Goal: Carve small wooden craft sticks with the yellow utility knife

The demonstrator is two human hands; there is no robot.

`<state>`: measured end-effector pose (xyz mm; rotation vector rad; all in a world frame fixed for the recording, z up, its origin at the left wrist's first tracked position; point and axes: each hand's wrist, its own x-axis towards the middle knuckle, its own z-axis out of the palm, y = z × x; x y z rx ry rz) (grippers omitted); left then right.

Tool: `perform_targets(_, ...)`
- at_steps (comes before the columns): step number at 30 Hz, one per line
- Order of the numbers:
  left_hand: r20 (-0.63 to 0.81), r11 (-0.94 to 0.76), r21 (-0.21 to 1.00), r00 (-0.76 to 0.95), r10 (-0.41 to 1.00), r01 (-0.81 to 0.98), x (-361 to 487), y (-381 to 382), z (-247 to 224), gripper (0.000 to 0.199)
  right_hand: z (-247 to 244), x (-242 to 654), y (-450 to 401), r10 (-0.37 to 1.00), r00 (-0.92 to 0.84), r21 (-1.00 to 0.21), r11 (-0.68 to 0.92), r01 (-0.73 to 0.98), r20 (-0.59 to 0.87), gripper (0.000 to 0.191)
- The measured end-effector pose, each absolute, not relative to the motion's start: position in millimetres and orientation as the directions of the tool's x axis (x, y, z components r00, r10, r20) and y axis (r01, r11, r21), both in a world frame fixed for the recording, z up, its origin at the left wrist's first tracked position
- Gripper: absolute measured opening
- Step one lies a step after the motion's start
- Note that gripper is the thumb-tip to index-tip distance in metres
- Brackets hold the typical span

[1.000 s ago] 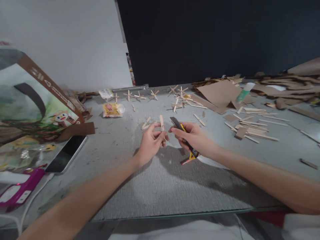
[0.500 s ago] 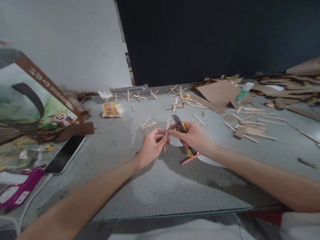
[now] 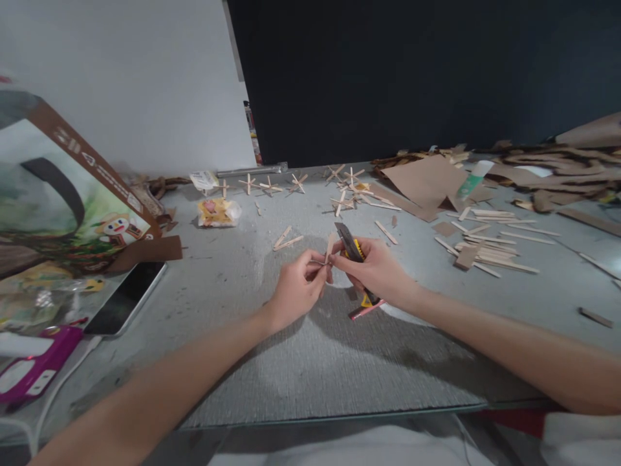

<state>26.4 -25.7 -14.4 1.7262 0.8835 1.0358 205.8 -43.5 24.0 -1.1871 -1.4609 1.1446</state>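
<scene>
Over the middle of the grey table, my left hand (image 3: pixel 298 285) pinches a short wooden stick (image 3: pixel 330 247) that points upward. My right hand (image 3: pixel 376 268) is closed round a black and yellow utility knife (image 3: pixel 350 243), its tip pointing up and left, while its thumb and finger touch the same stick. Below the right palm lies a red pencil (image 3: pixel 366 310) on the table. Two sticks joined in a V (image 3: pixel 287 239) rest just beyond my left hand. The fingertips partly hide the lower end of the held stick.
Star-shaped stick pieces (image 3: pixel 297 184) line the back. On the right lie loose sticks (image 3: pixel 504 259), cardboard (image 3: pixel 417 184) and a glue stick (image 3: pixel 475 179). A phone (image 3: pixel 127 299), a purple device (image 3: pixel 43 366) and a printed box (image 3: pixel 107 213) occupy the left.
The held stick and the fingertips round it have shifted slightly right and down. The knife remains in my right hand, almost unmoved.
</scene>
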Motion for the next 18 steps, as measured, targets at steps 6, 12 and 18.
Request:
perform_targets(6, 0.324, -0.421, 0.887, 0.394, 0.86, 0.19, 24.5, -27.1, -16.2, 0.02, 21.5, 203.3, -44.7, 0.99, -0.137, -0.995, 0.031, 0.091, 0.018, 0.023)
perform_targets(12, 0.306, -0.404, 0.893, 0.394, 0.867, 0.196, 26.4, -29.6, -12.3, 0.024, 22.6, 199.8, -47.0, 0.984, -0.161, -0.995, -0.088, -0.037, -0.081, 0.025)
perform_targets(18, 0.306, -0.361, 0.928, 0.357, 0.883, 0.096, 26.6, -27.0, -7.4, 0.037, 20.3, 212.8, -39.9, 0.969, -0.245, -0.995, 0.063, 0.082, 0.041, 0.03)
